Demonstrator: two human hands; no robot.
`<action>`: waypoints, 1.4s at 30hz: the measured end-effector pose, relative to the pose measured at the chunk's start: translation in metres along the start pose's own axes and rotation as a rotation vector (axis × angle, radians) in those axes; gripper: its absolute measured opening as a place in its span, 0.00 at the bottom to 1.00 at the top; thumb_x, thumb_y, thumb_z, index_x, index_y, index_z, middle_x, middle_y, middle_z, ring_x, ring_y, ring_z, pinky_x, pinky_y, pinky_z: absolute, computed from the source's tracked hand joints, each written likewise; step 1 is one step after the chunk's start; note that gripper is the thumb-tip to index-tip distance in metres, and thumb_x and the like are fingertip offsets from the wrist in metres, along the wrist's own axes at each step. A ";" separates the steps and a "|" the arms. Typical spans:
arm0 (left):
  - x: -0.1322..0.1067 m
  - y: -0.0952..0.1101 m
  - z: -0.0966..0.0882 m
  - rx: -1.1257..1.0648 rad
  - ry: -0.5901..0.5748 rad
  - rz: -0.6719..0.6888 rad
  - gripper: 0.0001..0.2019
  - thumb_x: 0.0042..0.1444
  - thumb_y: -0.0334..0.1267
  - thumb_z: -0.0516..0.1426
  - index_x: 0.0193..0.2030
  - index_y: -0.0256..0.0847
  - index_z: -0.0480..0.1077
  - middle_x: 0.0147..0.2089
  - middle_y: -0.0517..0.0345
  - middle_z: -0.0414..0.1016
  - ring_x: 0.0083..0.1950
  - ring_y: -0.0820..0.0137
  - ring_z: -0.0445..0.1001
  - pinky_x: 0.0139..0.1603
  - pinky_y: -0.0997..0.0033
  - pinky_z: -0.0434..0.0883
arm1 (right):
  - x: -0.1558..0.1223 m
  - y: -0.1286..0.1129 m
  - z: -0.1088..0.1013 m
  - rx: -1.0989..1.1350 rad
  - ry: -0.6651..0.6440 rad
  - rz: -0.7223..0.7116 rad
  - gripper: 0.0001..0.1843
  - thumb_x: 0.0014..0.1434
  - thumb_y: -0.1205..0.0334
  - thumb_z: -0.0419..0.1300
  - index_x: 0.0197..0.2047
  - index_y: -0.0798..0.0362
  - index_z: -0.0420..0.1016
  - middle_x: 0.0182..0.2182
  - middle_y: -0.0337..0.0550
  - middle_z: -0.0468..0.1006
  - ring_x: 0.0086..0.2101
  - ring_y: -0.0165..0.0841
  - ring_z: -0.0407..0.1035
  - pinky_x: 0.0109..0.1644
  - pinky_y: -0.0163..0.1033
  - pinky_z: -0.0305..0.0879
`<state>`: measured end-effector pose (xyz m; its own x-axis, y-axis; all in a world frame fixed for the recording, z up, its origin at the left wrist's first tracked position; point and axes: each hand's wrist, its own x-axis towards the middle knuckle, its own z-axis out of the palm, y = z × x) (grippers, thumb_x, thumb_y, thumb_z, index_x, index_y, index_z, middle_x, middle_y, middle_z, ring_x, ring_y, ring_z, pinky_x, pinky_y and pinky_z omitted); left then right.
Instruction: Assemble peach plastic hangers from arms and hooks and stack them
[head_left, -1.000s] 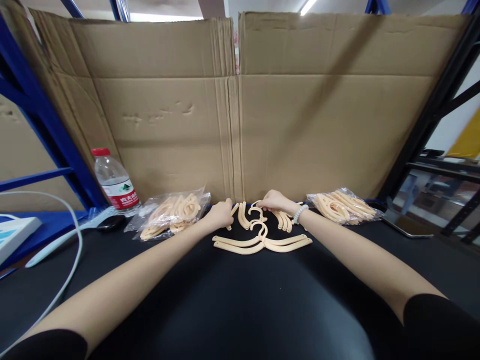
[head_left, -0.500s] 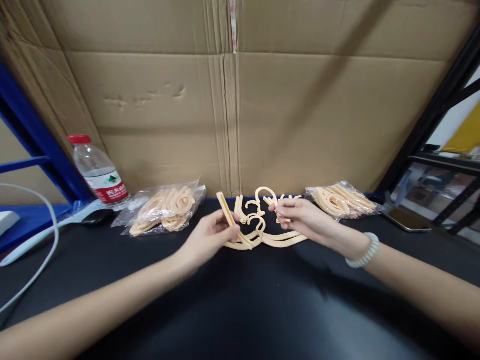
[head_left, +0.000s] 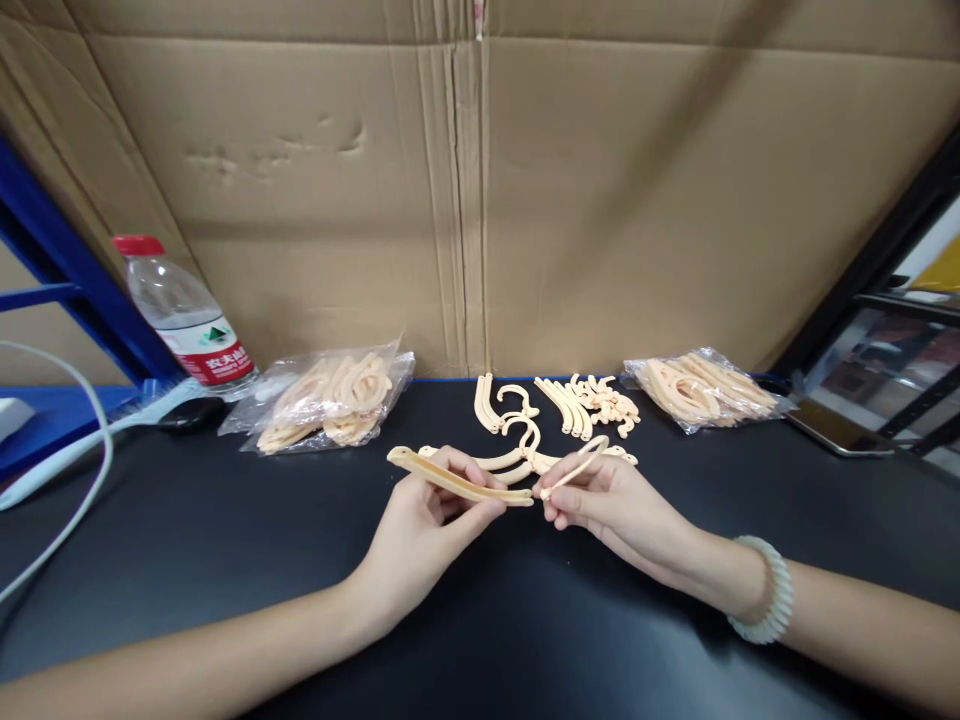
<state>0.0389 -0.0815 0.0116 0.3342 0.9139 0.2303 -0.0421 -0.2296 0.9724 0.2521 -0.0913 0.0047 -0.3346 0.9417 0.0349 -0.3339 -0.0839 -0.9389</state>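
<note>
A slim, cream-coloured hanger arm (head_left: 459,484) is pinched between the thumb and fingers of my left hand (head_left: 427,520), its slotted end pointing right. Between the fingertips of my right hand (head_left: 611,505) I hold a hanger hook (head_left: 592,457) by its base, the curve rising to the right. The end of the arm and the hook's base are close together; whether they touch I cannot tell. Behind my hands lie hangers (head_left: 502,462) with hooks and arms joined, partly hidden by my fingers. Another loose hook (head_left: 514,400) rests just beyond them.
Loose hanger arms (head_left: 487,404) and more arms (head_left: 566,408) lie at the back, beside a pile of small pieces (head_left: 611,403). Plastic bags of parts stand left (head_left: 330,395) and right (head_left: 705,390). A bottle (head_left: 191,320), a cable (head_left: 105,440) and a phone (head_left: 840,425) are near the sides.
My hands have come together and closer to me. The arm in my left hand has turned from steep to nearly level, and the hook in my right hand has tilted over beside its end.
</note>
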 end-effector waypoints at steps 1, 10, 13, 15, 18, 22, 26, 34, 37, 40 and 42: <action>0.000 0.000 0.000 0.020 0.003 0.006 0.10 0.52 0.35 0.64 0.33 0.40 0.65 0.34 0.61 0.72 0.38 0.69 0.76 0.43 0.69 0.73 | 0.000 0.001 0.000 -0.010 0.004 -0.003 0.08 0.49 0.63 0.73 0.33 0.55 0.81 0.29 0.40 0.77 0.29 0.26 0.72 0.34 0.31 0.69; -0.001 0.001 0.001 0.107 -0.045 0.019 0.08 0.52 0.36 0.63 0.32 0.42 0.66 0.35 0.58 0.72 0.38 0.65 0.75 0.42 0.65 0.73 | -0.001 -0.002 0.004 -0.092 -0.063 0.046 0.09 0.54 0.58 0.70 0.35 0.55 0.80 0.40 0.46 0.79 0.38 0.32 0.74 0.38 0.34 0.73; -0.002 0.002 0.002 0.112 -0.065 0.042 0.06 0.54 0.35 0.62 0.32 0.42 0.67 0.34 0.59 0.73 0.39 0.65 0.76 0.43 0.65 0.73 | -0.001 -0.001 0.002 -0.097 -0.077 0.055 0.11 0.54 0.58 0.69 0.37 0.55 0.80 0.41 0.47 0.80 0.39 0.32 0.76 0.40 0.35 0.73; -0.003 0.003 0.003 0.139 -0.066 0.052 0.06 0.54 0.35 0.62 0.32 0.42 0.68 0.34 0.59 0.74 0.38 0.66 0.76 0.42 0.66 0.72 | -0.001 0.000 0.002 -0.099 -0.094 0.057 0.11 0.55 0.58 0.69 0.38 0.55 0.79 0.40 0.48 0.81 0.38 0.33 0.76 0.41 0.36 0.73; -0.004 0.003 0.003 0.189 -0.059 0.066 0.05 0.54 0.35 0.62 0.31 0.42 0.68 0.33 0.59 0.75 0.37 0.66 0.76 0.40 0.67 0.72 | 0.000 0.001 0.001 -0.102 -0.106 0.070 0.11 0.54 0.58 0.69 0.38 0.56 0.79 0.38 0.48 0.82 0.37 0.33 0.76 0.42 0.38 0.73; -0.004 0.004 0.003 0.215 -0.058 0.109 0.05 0.55 0.35 0.62 0.31 0.42 0.69 0.32 0.59 0.76 0.36 0.65 0.77 0.38 0.67 0.72 | 0.000 0.000 0.002 -0.096 -0.106 0.082 0.11 0.54 0.59 0.70 0.37 0.57 0.79 0.35 0.47 0.82 0.36 0.32 0.76 0.42 0.38 0.72; -0.004 0.006 0.002 0.233 -0.060 0.150 0.07 0.54 0.34 0.63 0.29 0.42 0.69 0.31 0.58 0.78 0.34 0.65 0.78 0.36 0.68 0.72 | 0.001 0.001 0.003 -0.096 -0.104 0.077 0.11 0.53 0.60 0.70 0.37 0.58 0.79 0.32 0.47 0.82 0.35 0.32 0.77 0.41 0.36 0.72; -0.007 0.003 0.002 0.274 -0.057 0.153 0.07 0.54 0.35 0.64 0.29 0.42 0.70 0.30 0.58 0.78 0.31 0.67 0.77 0.32 0.71 0.72 | 0.001 0.003 0.006 -0.110 -0.086 0.056 0.10 0.51 0.60 0.72 0.33 0.57 0.79 0.29 0.43 0.81 0.32 0.31 0.76 0.38 0.36 0.72; -0.007 0.002 0.001 0.302 -0.064 0.156 0.07 0.53 0.36 0.64 0.28 0.42 0.70 0.30 0.58 0.77 0.31 0.66 0.77 0.31 0.70 0.71 | 0.001 0.003 0.007 -0.127 -0.075 0.040 0.10 0.51 0.60 0.72 0.32 0.57 0.78 0.28 0.42 0.81 0.31 0.31 0.76 0.37 0.36 0.72; -0.007 0.001 0.001 0.292 -0.065 0.148 0.08 0.53 0.36 0.64 0.28 0.42 0.70 0.30 0.58 0.77 0.31 0.66 0.77 0.31 0.69 0.72 | 0.001 0.003 0.009 -0.161 -0.058 0.015 0.09 0.51 0.61 0.71 0.32 0.56 0.78 0.27 0.42 0.81 0.30 0.31 0.76 0.37 0.36 0.73; -0.006 0.001 0.001 0.282 -0.064 0.146 0.08 0.54 0.36 0.64 0.28 0.43 0.69 0.30 0.58 0.77 0.32 0.65 0.77 0.32 0.68 0.72 | 0.001 0.003 0.010 -0.178 -0.042 -0.011 0.09 0.51 0.61 0.71 0.31 0.56 0.78 0.26 0.42 0.81 0.29 0.31 0.76 0.37 0.37 0.74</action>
<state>0.0376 -0.0878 0.0110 0.4025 0.8439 0.3547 0.1654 -0.4481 0.8786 0.2414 -0.0936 0.0056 -0.3696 0.9275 0.0562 -0.1773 -0.0111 -0.9841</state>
